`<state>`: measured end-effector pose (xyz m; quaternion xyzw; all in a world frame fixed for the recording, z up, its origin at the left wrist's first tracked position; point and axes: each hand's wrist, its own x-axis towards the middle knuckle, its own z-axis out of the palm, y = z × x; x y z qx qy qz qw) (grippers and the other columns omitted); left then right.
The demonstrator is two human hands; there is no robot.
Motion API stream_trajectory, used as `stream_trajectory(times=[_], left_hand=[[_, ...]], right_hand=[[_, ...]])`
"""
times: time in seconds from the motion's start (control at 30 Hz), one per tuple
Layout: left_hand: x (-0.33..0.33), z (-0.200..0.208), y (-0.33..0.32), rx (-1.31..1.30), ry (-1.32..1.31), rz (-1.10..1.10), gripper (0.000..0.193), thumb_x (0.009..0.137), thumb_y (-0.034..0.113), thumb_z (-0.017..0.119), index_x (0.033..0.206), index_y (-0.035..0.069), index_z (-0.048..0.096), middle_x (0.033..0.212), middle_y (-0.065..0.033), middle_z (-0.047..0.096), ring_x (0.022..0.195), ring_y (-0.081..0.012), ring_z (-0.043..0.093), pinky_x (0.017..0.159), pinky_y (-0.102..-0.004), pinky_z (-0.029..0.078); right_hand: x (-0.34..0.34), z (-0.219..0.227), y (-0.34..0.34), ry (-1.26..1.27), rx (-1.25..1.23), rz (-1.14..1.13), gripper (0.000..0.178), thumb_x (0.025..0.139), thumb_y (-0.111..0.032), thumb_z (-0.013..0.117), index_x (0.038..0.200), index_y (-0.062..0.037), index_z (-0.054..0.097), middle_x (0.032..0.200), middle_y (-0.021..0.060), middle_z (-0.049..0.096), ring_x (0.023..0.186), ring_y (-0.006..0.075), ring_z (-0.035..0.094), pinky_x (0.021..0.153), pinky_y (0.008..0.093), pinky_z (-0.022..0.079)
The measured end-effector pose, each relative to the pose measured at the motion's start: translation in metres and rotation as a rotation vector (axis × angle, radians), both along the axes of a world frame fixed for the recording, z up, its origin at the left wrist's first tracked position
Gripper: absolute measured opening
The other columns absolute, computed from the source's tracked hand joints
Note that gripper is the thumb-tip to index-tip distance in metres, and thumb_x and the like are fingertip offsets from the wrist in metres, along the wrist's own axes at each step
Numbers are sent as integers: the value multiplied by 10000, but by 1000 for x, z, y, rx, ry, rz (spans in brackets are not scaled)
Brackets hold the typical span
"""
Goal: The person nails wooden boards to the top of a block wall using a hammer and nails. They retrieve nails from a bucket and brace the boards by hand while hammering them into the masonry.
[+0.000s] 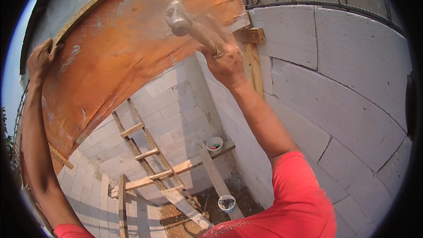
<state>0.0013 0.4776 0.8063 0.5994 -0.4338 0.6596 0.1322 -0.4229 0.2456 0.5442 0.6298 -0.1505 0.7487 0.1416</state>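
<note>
My right hand is wrapped round the wooden handle of a hammer, with one or two fingers extended along it. The hammer's heavy metal head is raised in front of a large orange board, slightly blurred; whether it touches the board I cannot tell. At the far left, my left hand grips the board's edge near the end of a thin wooden strip. The board's face is scuffed, with grey mortar-like smears.
White block walls rise to the right and below. A wooden ladder leans below the board. Planks carry two white buckets with small items inside. Steel reinforcing bars run along the top right. A short timber brace stands beside the wall.
</note>
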Motion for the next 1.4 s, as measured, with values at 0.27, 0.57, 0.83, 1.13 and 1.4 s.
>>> stream_trajectory(times=[0.27,0.57,0.83,1.13,1.4], left_hand=[[-10,11,-49,-28,62,-82,428,969,516,629,1242,193,698,1081,-77,724,1003,-329,692,798,-432,538],[-8,70,-69,-47,132,-178,559,968,593,592,1383,224,652,1284,-36,709,1167,-263,688,955,-384,526],[-45,63,-109,28,130,-120,535,953,545,611,1374,218,660,1256,-85,718,1140,-313,684,928,-431,533],[-41,83,-111,245,194,-136,370,932,412,660,1062,67,689,988,-183,710,944,-377,681,796,-462,510],[-44,59,-119,-52,106,-105,479,926,445,702,1325,186,643,1149,-182,737,1097,-391,687,883,-490,552]], right_hand=[[31,27,-41,303,16,-119,756,736,-330,866,1423,-453,574,1633,32,388,1459,301,445,1051,440,579],[50,35,-79,337,-187,-381,542,888,-212,750,1395,-364,629,1592,150,427,1450,398,441,938,443,634],[39,25,-110,376,-183,-395,488,962,-113,586,1403,-316,637,1578,205,452,1457,455,414,944,480,612],[37,17,-112,357,-136,-393,506,988,-129,569,1416,-396,609,1604,119,441,1473,366,423,983,426,608],[34,-18,-75,356,-115,-358,665,892,28,628,1454,-324,580,1625,92,410,1449,360,461,833,360,659]])
